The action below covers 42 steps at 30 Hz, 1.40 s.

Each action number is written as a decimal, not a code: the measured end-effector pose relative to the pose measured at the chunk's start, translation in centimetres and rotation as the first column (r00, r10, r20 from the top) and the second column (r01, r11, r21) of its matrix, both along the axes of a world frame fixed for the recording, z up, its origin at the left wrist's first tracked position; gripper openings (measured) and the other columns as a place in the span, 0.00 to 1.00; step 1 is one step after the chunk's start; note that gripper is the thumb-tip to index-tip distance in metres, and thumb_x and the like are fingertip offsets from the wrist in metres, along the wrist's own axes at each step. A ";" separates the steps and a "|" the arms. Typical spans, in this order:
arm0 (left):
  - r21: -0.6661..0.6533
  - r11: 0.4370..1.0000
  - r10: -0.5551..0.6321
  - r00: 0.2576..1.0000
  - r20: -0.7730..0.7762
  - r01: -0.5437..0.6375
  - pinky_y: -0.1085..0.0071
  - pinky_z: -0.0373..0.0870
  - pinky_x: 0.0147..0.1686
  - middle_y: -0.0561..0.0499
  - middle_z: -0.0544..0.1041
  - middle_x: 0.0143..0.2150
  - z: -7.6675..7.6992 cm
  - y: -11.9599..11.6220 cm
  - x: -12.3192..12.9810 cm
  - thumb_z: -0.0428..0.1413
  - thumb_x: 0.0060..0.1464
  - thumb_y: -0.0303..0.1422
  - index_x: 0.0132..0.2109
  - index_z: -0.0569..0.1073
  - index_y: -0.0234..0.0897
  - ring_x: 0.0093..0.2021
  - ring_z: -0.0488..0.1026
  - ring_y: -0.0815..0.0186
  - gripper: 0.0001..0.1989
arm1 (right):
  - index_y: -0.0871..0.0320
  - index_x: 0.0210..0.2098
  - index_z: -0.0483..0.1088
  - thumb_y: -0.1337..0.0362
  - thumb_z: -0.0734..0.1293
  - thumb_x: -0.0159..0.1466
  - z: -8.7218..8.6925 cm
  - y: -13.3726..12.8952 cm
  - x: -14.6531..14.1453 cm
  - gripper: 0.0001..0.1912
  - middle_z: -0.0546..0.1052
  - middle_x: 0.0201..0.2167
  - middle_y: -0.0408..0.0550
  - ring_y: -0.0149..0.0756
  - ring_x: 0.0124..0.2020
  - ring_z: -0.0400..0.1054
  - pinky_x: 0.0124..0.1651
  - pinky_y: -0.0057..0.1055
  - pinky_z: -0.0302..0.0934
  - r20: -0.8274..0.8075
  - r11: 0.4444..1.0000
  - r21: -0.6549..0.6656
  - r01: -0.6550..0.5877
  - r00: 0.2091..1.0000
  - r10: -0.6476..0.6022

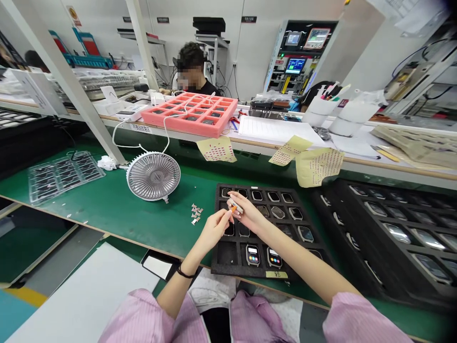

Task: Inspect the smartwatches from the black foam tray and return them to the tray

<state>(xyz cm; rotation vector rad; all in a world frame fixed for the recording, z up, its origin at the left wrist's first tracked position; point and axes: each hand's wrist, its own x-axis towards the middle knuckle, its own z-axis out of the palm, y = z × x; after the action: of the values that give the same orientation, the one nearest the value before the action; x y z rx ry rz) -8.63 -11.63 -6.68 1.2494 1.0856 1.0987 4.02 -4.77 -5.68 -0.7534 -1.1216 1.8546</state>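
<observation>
Over the black foam tray (227,255) my two hands meet. My right hand (248,213) grips a small silver watch case (236,206), seen edge-on. The fingertips of my left hand (215,228) are pinched on a small orange piece (233,208) at the case's side. Square watches sit in the tray's compartments; two in the front row, one watch (253,255) and another watch (274,257), have lit screens. The front-left compartment holds no watch. Several small metallic pieces (196,213) lie on the green mat left of the tray.
A round white fan (153,176) stands on the green mat (117,209), with a clear plastic tray (66,176) further left. More black foam trays (392,228) of watches are at the right. A pink foam tray (193,114) rests on the shelf, and a person (193,71) sits behind it.
</observation>
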 end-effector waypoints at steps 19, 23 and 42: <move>-0.001 1.000 0.026 1.000 -0.001 -0.026 0.77 0.43 0.14 0.61 0.59 0.14 0.1 0.1 0.5 0.51 0.54 0.54 0.28 0.67 0.36 0.12 0.47 0.78 0.24 | 0.52 0.37 0.61 0.51 0.74 0.52 0.5 -1.2 0.1 0.22 0.61 0.14 0.27 0.18 0.09 0.38 0.12 0.18 0.32 -0.097 0.995 -0.098 -0.017 0.995 0.008; -0.026 0.999 0.030 0.996 0.085 -0.028 0.78 0.42 0.13 0.62 0.58 0.13 -0.1 0.0 0.7 0.53 0.51 0.57 0.28 0.68 0.36 0.12 0.46 0.78 0.26 | 0.51 0.37 0.59 0.51 0.75 0.50 0.2 -1.2 -0.2 0.25 0.59 0.13 0.26 0.18 0.10 0.35 0.13 0.19 0.29 -0.126 0.991 -0.127 -0.036 0.992 0.020; 0.194 0.912 0.406 0.859 -0.311 -0.361 0.76 0.57 0.23 0.57 0.62 0.20 -2.2 1.2 -3.7 0.47 0.61 0.43 0.27 0.61 0.38 0.20 0.61 0.72 0.17 | 0.50 0.45 0.60 0.52 0.63 0.62 -1.1 1.5 0.9 0.15 0.66 0.27 0.35 0.24 0.16 0.53 0.18 0.24 0.51 0.305 0.900 0.384 0.205 0.892 -0.334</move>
<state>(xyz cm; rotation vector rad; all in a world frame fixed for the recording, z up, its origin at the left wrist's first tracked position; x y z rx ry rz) -12.32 -10.40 -8.85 1.3984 1.6076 1.2937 4.91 -3.30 -6.76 -1.0161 -1.4435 1.2630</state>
